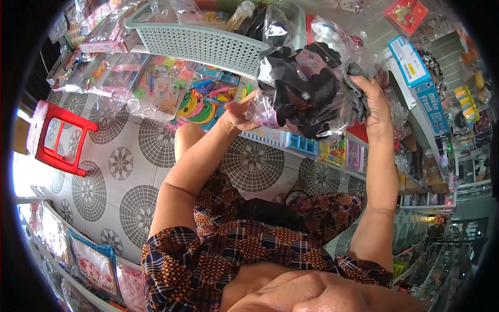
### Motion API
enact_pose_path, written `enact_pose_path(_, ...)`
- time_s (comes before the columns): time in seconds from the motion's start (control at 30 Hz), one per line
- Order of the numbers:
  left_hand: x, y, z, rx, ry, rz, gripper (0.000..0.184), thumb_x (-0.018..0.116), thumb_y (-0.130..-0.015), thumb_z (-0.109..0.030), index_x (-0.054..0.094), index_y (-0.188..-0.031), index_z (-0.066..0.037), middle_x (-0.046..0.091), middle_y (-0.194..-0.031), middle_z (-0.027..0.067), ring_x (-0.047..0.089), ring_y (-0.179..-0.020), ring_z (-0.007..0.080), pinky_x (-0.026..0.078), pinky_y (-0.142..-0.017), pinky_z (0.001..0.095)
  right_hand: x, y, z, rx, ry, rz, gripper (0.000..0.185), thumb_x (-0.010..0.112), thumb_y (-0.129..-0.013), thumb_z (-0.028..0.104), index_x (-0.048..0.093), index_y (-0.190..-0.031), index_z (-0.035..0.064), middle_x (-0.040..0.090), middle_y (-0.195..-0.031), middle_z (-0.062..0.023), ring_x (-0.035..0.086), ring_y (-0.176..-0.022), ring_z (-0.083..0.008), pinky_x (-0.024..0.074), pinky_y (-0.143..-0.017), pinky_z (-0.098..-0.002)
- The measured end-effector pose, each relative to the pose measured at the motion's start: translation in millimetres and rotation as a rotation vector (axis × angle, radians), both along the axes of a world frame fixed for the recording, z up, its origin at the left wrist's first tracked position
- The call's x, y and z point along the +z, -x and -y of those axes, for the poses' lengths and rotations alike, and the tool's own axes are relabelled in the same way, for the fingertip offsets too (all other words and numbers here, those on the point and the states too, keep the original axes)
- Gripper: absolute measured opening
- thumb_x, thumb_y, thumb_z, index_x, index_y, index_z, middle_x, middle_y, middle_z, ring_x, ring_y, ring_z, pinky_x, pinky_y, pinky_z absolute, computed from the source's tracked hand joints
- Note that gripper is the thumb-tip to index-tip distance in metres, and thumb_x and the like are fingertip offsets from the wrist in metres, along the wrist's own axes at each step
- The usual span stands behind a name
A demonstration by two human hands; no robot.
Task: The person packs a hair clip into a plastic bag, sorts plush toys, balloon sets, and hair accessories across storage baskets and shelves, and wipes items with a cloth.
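Note:
A clear plastic bag of black, ruffled fabric items (306, 91) is held up at the upper middle. On its left side, my left hand (241, 112) grips the plastic edge, thumb raised. My right hand (371, 99) is at the bag's right side, closed on a grey knitted cloth (355, 86) that lies against the plastic. Some of the right fingers are hidden behind the cloth. Behind the bag stands a grey-green perforated basket (202, 48) with packaged goods in it.
Colourful packaged toys (200, 106) cover the low display behind my left hand. A red stool (65, 138) stands on the patterned floor at left. A blue and white box (421, 83) is at upper right. Shelves with wrapped goods (93, 265) line the lower left.

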State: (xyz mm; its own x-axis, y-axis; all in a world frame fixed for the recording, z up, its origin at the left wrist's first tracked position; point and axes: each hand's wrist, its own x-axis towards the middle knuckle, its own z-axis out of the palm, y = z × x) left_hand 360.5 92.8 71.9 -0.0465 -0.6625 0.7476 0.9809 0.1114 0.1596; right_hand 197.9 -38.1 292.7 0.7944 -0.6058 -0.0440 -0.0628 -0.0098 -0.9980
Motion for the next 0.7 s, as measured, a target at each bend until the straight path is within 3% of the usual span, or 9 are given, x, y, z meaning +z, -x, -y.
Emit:
enact_pose_path(0.07, 4.4, 4.6, 4.0, -0.086, 0.033, -0.110, 0.084, 0.077, -0.062, -0.035, 0.036, -0.127, -0.002, 0.050, -0.118, 0.0165, 0.051, -0.108, 0.0312, 0.042, -0.091, 0.0420, -3.6, 0.3, -4.8, 0.010, 0.018, -0.035, 0.018, 0.060, -0.075, 0.012, 0.063, -0.087, -0.0011, 0.064, -0.077, -0.0058, 0.061, -0.061, -0.0114, 0.0485, -0.057, -0.0228)
enact_pose_path(0.17, 23.9, 8.4, -0.1, 0.315, -0.389, 0.139, 0.052, 0.056, -0.072, -0.002, 0.040, -0.120, 0.006, 0.055, -0.110, 0.0192, 0.057, -0.099, 0.0288, 0.045, -0.088, 0.0372, -7.2, -1.2, -12.2, -0.007, 0.223, -0.080, 0.023, 0.061, -0.077, 0.016, 0.060, -0.093, -0.0007, 0.063, -0.079, -0.0047, 0.058, -0.063, -0.0098, 0.0461, -0.058, -0.0219)
enact_pose_path(0.33, 40.7, 21.1, 3.4, 0.364, -0.453, 0.066, 0.047, 0.057, -0.074, -0.003, 0.042, -0.117, 0.007, 0.056, -0.108, 0.0190, 0.058, -0.098, 0.0267, 0.046, -0.087, 0.0372, 25.8, 19.9, 1.0, -0.224, 0.635, 0.221, 0.029, 0.058, -0.084, 0.021, 0.057, -0.102, -0.0012, 0.062, -0.088, -0.0058, 0.058, -0.075, -0.0098, 0.0457, -0.070, -0.0244)
enact_pose_path(0.4, 39.5, 17.5, 5.2, 0.266, -0.490, 0.122, 0.044, 0.057, -0.076, -0.004, 0.044, -0.116, 0.007, 0.057, -0.107, 0.0187, 0.058, -0.097, 0.0263, 0.046, -0.087, 0.0370, 29.2, 16.0, -16.6, -0.479, 1.097, 0.421, 0.031, 0.055, -0.085, 0.020, 0.054, -0.109, -0.0003, 0.061, -0.091, -0.0065, 0.058, -0.079, -0.0117, 0.0464, -0.075, -0.0267)
enact_pose_path(0.43, 38.8, 16.7, 4.4, 0.221, -0.498, 0.119, 0.045, 0.059, -0.077, -0.005, 0.043, -0.116, 0.007, 0.057, -0.107, 0.0186, 0.058, -0.096, 0.0259, 0.048, -0.085, 0.0370, 25.2, 12.2, -40.6, -0.462, 1.055, 0.354, 0.035, 0.053, -0.085, 0.015, 0.048, -0.118, 0.0021, 0.059, -0.100, -0.0092, 0.057, -0.087, -0.0134, 0.0459, -0.080, -0.0277)
enact_pose_path(0.5, 39.8, 20.2, 7.9, 0.266, -0.498, 0.152, 0.043, 0.058, -0.077, -0.006, 0.044, -0.116, 0.007, 0.057, -0.106, 0.0184, 0.058, -0.096, 0.0255, 0.048, -0.084, 0.0366, -1.2, -0.2, -50.7, -0.241, 1.508, 0.263, 0.050, 0.053, -0.074, -0.002, 0.044, -0.122, 0.0032, 0.048, -0.123, -0.0121, 0.050, -0.108, -0.0261, 0.0404, -0.091, -0.0336)
enact_pose_path(0.53, 39.6, 21.6, 9.8, 0.315, -0.497, 0.181, 0.042, 0.057, -0.078, -0.008, 0.044, -0.116, 0.006, 0.057, -0.106, 0.0183, 0.058, -0.096, 0.0252, 0.048, -0.083, 0.0363, -18.8, -8.9, -66.4, -0.014, 1.418, 0.250, 0.051, 0.048, -0.069, -0.008, 0.049, -0.118, 0.0038, 0.049, -0.122, -0.0127, 0.046, -0.113, -0.0303, 0.0368, -0.096, -0.0371)
enact_pose_path(0.6, 30.7, 22.3, 13.5, 0.298, -0.484, 0.144, 0.043, 0.056, -0.078, -0.008, 0.044, -0.117, 0.006, 0.057, -0.106, 0.0181, 0.059, -0.095, 0.0248, 0.049, -0.082, 0.0359, -53.0, -19.8, -79.0, 0.436, 1.920, 0.059, 0.039, 0.055, -0.074, 0.002, 0.056, -0.112, 0.0093, 0.052, -0.118, -0.0059, 0.043, -0.117, -0.0246, 0.0287, -0.102, -0.0427)
enact_pose_path(0.7, 10.4, 19.7, 21.1, 0.280, -0.445, 0.019, 0.044, 0.055, -0.077, -0.010, 0.045, -0.117, 0.005, 0.058, -0.104, 0.0174, 0.059, -0.094, 0.0237, 0.049, -0.081, 0.0345, -66.9, -10.0, -74.7, 0.507, 2.036, 0.048, 0.029, 0.057, -0.075, 0.013, 0.062, -0.104, 0.0139, 0.057, -0.111, 0.0011, 0.044, -0.115, -0.0211, 0.0283, -0.103, -0.0449)
